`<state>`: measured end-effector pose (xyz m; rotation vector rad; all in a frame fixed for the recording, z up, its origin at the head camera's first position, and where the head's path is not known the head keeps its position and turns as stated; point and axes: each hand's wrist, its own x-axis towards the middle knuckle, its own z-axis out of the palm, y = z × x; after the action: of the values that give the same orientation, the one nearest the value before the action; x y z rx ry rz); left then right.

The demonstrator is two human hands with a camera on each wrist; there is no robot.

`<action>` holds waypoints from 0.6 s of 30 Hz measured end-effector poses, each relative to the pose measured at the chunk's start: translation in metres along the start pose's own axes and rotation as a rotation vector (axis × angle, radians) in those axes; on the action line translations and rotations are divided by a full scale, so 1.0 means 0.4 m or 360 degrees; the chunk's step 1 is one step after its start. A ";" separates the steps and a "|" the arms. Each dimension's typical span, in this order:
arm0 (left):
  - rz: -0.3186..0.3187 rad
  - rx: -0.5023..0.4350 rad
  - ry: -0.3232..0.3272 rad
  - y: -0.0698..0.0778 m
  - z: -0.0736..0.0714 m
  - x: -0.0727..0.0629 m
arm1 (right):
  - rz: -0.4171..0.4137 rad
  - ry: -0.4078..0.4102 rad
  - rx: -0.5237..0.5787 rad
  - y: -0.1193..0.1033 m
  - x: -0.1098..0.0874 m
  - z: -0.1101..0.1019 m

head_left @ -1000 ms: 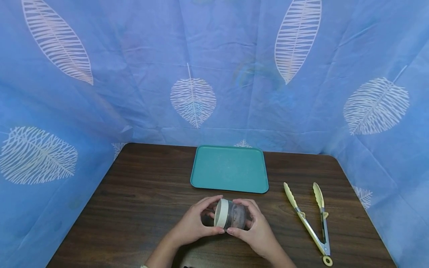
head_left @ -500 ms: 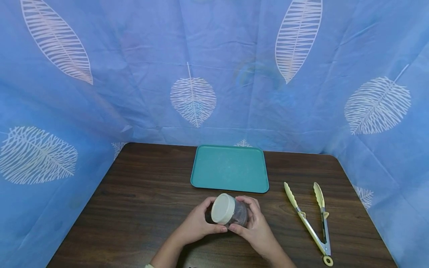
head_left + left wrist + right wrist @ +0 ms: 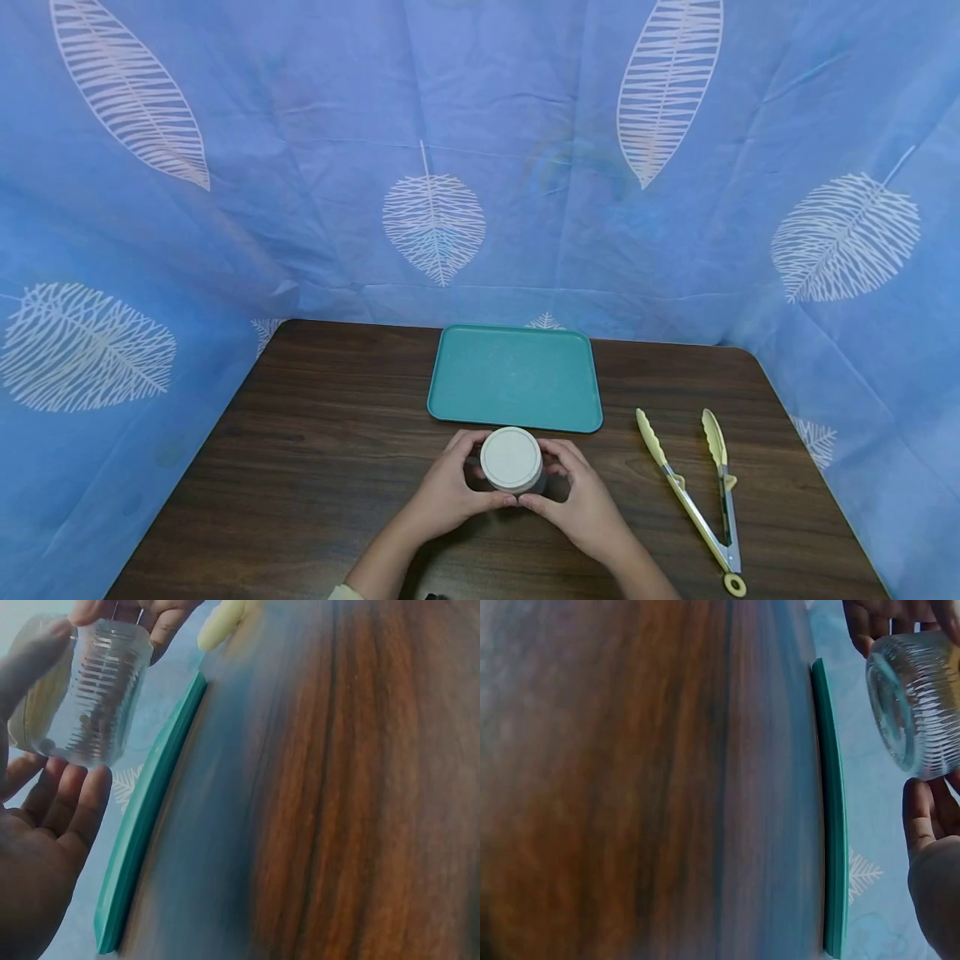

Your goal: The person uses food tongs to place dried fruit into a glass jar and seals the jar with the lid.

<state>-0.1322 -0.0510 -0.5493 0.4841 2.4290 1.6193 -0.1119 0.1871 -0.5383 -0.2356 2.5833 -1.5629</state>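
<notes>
A round jar (image 3: 517,473) of clear ribbed material with a cream lid (image 3: 511,457) is held upright between both hands, just in front of the teal tray (image 3: 514,379). My left hand (image 3: 453,487) grips the jar's left side, thumb at the front and fingers behind. From the right, my right hand (image 3: 581,508) holds it the same way, the two thumb tips almost meeting. In the left wrist view the ribbed jar wall (image 3: 112,690) is raised above the tabletop, with brownish tones showing through. The right wrist view shows the jar's clear base (image 3: 891,712).
Yellow-tipped metal tongs (image 3: 705,508) lie spread on the right of the dark wooden table (image 3: 315,433). A blue curtain (image 3: 337,167) with white leaf prints hangs behind and at both sides. Something small and dark (image 3: 435,597) shows at the front edge.
The jar has turned from lying sideways, lid facing left, to upright with the lid facing up. Both hands have kept hold of it. Tray and tongs have stayed put.
</notes>
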 end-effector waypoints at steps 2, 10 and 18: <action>0.0013 0.0047 0.0009 -0.002 0.005 0.005 | 0.0003 0.0025 -0.0061 0.003 0.004 0.001; -0.0005 0.0280 0.0033 -0.006 0.023 0.018 | 0.0083 0.0047 -0.0118 0.025 0.009 0.023; -0.0039 0.0326 0.0027 -0.011 0.037 0.024 | 0.0105 0.0026 -0.0251 0.029 0.010 0.034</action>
<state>-0.1370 -0.0364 -0.5588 0.4710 2.6166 1.3770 -0.1142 0.1799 -0.5547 -0.1501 2.7004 -1.3468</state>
